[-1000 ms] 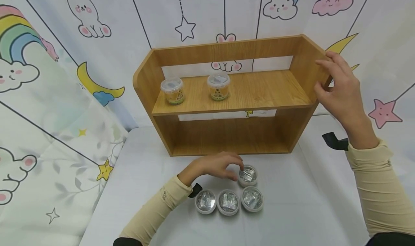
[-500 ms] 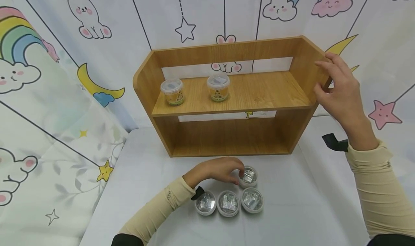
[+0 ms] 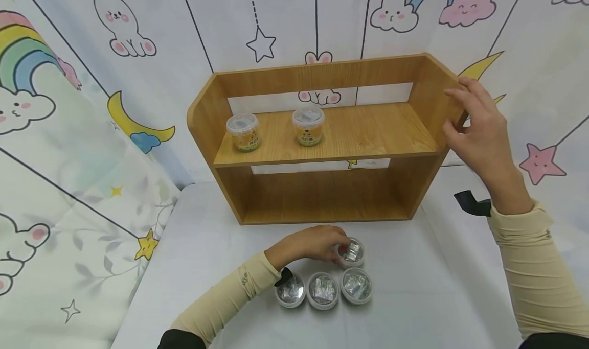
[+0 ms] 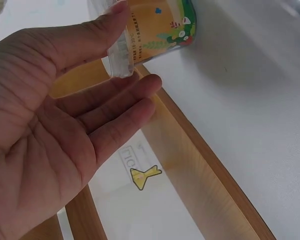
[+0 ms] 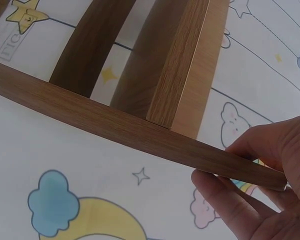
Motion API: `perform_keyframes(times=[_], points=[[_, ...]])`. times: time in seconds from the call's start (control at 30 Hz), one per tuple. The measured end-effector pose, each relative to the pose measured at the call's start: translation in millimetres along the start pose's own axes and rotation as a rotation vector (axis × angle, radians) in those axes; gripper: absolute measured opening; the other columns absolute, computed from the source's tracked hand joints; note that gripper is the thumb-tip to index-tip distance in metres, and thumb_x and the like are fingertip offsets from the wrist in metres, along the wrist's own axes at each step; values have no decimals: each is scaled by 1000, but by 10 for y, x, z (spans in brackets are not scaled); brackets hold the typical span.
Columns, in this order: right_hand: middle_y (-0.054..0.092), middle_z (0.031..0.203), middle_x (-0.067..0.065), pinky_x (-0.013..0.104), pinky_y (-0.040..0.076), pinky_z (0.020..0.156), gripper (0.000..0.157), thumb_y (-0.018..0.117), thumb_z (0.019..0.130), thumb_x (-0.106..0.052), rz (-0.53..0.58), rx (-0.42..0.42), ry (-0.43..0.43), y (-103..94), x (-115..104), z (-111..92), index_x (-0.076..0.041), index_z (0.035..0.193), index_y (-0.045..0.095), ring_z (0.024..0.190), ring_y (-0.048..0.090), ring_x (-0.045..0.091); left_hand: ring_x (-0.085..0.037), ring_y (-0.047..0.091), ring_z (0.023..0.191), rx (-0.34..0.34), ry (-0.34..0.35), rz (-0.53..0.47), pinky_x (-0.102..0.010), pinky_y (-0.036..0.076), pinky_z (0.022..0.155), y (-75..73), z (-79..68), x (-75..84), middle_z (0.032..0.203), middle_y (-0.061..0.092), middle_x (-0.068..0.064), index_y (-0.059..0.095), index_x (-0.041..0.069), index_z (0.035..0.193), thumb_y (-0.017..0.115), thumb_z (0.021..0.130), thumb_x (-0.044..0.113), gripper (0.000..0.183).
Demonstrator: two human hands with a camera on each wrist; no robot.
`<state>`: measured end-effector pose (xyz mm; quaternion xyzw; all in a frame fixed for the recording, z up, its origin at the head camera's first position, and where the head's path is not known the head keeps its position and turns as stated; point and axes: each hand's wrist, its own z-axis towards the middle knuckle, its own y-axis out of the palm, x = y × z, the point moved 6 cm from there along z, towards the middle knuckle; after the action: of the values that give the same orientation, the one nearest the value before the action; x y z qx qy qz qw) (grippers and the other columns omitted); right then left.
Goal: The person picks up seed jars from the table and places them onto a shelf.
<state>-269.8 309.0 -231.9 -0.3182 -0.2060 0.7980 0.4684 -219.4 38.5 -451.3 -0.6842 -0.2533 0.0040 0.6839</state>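
My left hand [image 3: 317,242] is at the rearmost of several small lidded plastic cups on the white table, its fingers curled at the left side of that cup [image 3: 353,252]. In the left wrist view, the thumb lies against the lid rim of the cup [image 4: 157,30], which has an orange printed label, and three fingers bend in below the rim. My right hand [image 3: 483,134] grips the right side panel of a two-tier wooden shelf [image 3: 368,129]. Seen from the right wrist, thumb and fingers pinch the panel's edge [image 5: 220,162] from both faces.
Just nearer to me, three more cups stand in a row: left [image 3: 290,292], middle [image 3: 323,291] and right [image 3: 356,286]. Two cups, one at left [image 3: 244,133] and one near the middle [image 3: 308,126], sit on the upper tier. A cartoon-printed cloth [image 3: 92,185] hangs behind.
My left hand has moved slightly right, its fingers closing in on the rearmost cup. The right hand keeps its hold on the shelf panel, and the cups stay where they were.
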Motion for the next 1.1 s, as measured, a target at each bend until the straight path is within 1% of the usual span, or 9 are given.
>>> perform_keyframes(times=[0.47, 0.53, 0.6, 0.67, 0.73, 0.9, 0.97, 1.03, 1.1], points=[[35, 155, -5, 53, 51, 81, 55, 61, 89, 0, 0, -3, -5, -12, -24, -11, -14, 142, 52, 133, 44, 24, -1, 50, 83, 6, -21, 30, -12, 41, 71, 26, 14, 20, 91, 58, 9, 66, 15, 94, 82, 82, 23, 22], [36, 155, -5, 46, 52, 84, 55, 61, 89, 0, 2, -1, -8, -13, -22, -12, -14, 142, 52, 133, 45, 24, -1, 50, 83, 5, -22, 30, -12, 41, 71, 27, 13, 24, 90, 58, 10, 65, 15, 94, 82, 82, 23, 22], [36, 155, -5, 32, 52, 86, 55, 61, 89, 0, 2, 1, -12, -18, -18, -11, -14, 142, 52, 133, 45, 23, -2, 50, 83, 5, -21, 28, -12, 41, 71, 25, 11, 29, 90, 58, 10, 65, 16, 93, 81, 82, 23, 21], [36, 154, -5, 16, 47, 85, 55, 62, 89, -1, 3, 4, -16, -18, -17, -10, -14, 142, 53, 132, 45, 23, -2, 50, 83, 7, -19, 21, -12, 41, 71, 21, 8, 32, 90, 57, 10, 65, 15, 94, 81, 83, 23, 21], [37, 154, -4, 6, 40, 82, 55, 62, 89, 0, 7, 4, -17, -17, -15, -11, -14, 142, 53, 132, 45, 23, -2, 49, 84, 11, -17, 21, -12, 41, 71, 14, 5, 35, 90, 57, 10, 65, 15, 94, 80, 83, 23, 21], [37, 154, -4, 14, 46, 85, 55, 62, 89, -1, 9, 2, -13, -10, -3, -14, -14, 142, 53, 132, 45, 24, -3, 50, 85, 20, -21, 39, -13, 42, 73, -53, -10, 56, 92, 58, 9, 64, 14, 96, 80, 84, 22, 22], [37, 154, -4, 27, 51, 86, 55, 63, 89, -1, 4, 2, -10, -9, 1, -12, -14, 142, 53, 132, 45, 24, -3, 51, 85, 24, -18, 43, -13, 42, 73, -91, -16, 66, 92, 58, 9, 64, 14, 97, 80, 84, 21, 22], [36, 154, -4, 32, 52, 86, 55, 62, 89, -1, 4, 1, -9, -5, 1, -9, -13, 142, 53, 132, 46, 24, -3, 51, 85, 29, -10, 36, -12, 43, 73, -120, -22, 70, 92, 59, 8, 64, 14, 97, 80, 84, 20, 22], [36, 155, -4, 44, 53, 85, 55, 62, 89, -1, 3, 0, -7, -3, -3, -7, -13, 142, 52, 133, 45, 24, -4, 52, 85, 31, 2, 21, -13, 43, 72, -157, -34, 88, 93, 59, 7, 64, 13, 97, 80, 84, 20, 22]])
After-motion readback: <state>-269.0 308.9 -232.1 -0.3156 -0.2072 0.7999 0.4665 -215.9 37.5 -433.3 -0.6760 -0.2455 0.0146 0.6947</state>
